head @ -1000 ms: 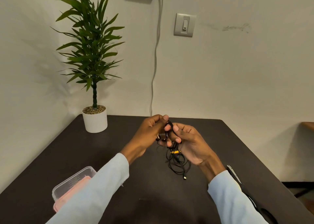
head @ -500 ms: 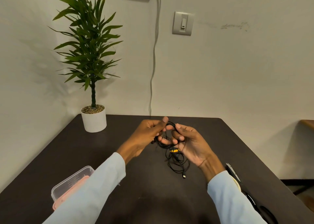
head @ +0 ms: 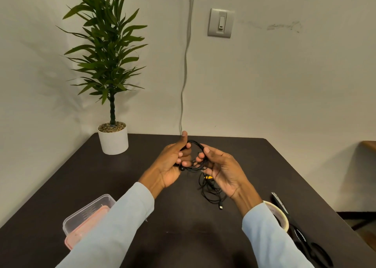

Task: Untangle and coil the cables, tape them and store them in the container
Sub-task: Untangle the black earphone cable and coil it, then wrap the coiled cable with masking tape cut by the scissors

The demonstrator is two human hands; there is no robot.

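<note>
A tangle of thin black cables (head: 209, 188) hangs above the middle of the dark table (head: 122, 178), its lower loops and a small plug resting on the top. My left hand (head: 173, 162) pinches the upper loop from the left, thumb raised. My right hand (head: 221, 168) grips the same bundle from the right, palm turned up. A yellow tag shows among the strands under my right fingers. A clear plastic container (head: 85, 217) with a pink lid lies at the near left, partly hidden by my left sleeve. The tape roll (head: 281, 217) sits beside my right forearm.
Black-handled scissors (head: 301, 235) lie along the table's near right edge. A potted plant in a white pot (head: 113, 138) stands at the far left corner. A grey cord runs down the wall behind the table, by a light switch.
Both hands have spread slightly apart and lowered a little, opening the top loop of the cables wider between them. The hanging loops stay on the table.
</note>
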